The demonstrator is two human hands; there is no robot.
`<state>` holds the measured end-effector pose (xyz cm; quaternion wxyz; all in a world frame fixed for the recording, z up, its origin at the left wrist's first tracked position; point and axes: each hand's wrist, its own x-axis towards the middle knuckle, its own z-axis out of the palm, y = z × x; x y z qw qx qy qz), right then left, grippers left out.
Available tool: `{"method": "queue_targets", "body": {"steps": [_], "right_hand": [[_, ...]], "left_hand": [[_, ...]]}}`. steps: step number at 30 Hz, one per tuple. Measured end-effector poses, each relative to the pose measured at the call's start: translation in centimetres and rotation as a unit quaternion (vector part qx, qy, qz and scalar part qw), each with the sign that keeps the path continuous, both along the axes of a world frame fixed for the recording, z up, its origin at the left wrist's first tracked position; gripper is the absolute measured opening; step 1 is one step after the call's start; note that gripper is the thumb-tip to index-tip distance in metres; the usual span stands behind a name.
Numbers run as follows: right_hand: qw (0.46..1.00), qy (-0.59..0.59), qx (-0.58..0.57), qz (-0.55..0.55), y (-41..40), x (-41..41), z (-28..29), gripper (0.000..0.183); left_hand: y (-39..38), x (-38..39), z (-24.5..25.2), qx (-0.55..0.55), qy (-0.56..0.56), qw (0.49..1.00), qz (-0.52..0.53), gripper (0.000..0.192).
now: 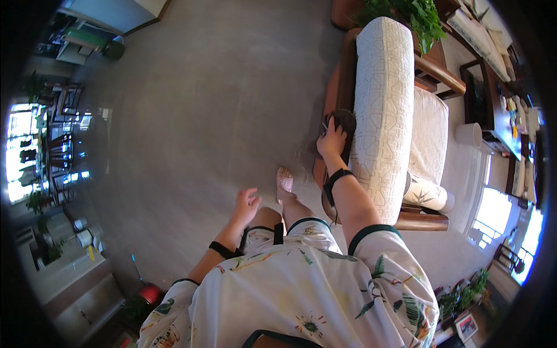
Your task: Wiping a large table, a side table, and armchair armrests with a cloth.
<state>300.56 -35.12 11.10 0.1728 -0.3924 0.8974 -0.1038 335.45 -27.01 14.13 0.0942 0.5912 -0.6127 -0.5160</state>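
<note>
My right hand (332, 141) is at the wooden back rail of a sofa, its fingers over a dark rounded item (345, 119) that I cannot identify. A small shiny piece shows beside those fingers. Just right of them a cream quilted cushion (384, 104) runs along the sofa back. My left hand (247, 206) hangs in front of my left thigh with fingers apart and slightly bent, holding nothing. Black bands circle both wrists.
Green leafy plants (420, 21) stand beyond the sofa. A rolled cushion (424, 193) lies near the armrest (422, 221). Farther right are a white bin (469, 135) and a low table (500, 117). Grey floor (209, 100) stretches to the left; a green cylinder (93, 42) lies far left.
</note>
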Motion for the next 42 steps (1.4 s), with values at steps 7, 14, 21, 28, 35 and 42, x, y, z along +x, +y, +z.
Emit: {"method": "queue_targets", "body": {"steps": [7, 14, 21, 28, 35, 42], "right_hand": [[0.998, 0.005, 0.060, -0.018, -5.8, -2.3, 0.2, 0.082], [0.997, -0.010, 0.080, -0.021, -15.2, -7.7, 0.8, 0.082], [0.994, -0.016, 0.100, -0.042, -25.0, -13.7, 0.5, 0.081], [0.987, -0.033, 0.089, -0.131, -32.9, -17.3, 1.2, 0.082], [0.975, -0.034, 0.025, -0.217, -39.8, -21.5, -0.1, 0.074], [0.827, -0.348, -0.385, -0.216, -53.0, -30.0, 5.4, 0.061]], "left_hand": [[-12.0, -4.3, 1.9, 0.014, -0.019, 0.999, -0.032, 0.035], [-23.9, -5.1, -0.3, -0.005, -0.001, 0.994, -0.108, 0.036], [-41.4, -8.6, 0.4, -0.011, -0.024, 0.998, -0.065, 0.037], [-59.6, -13.9, 3.7, -0.050, -0.014, 0.997, -0.055, 0.037], [-69.5, -20.3, 4.5, -0.026, -0.020, 0.990, -0.134, 0.039], [-79.3, -29.7, 3.7, 0.007, -0.032, 0.976, -0.213, 0.038]]}}
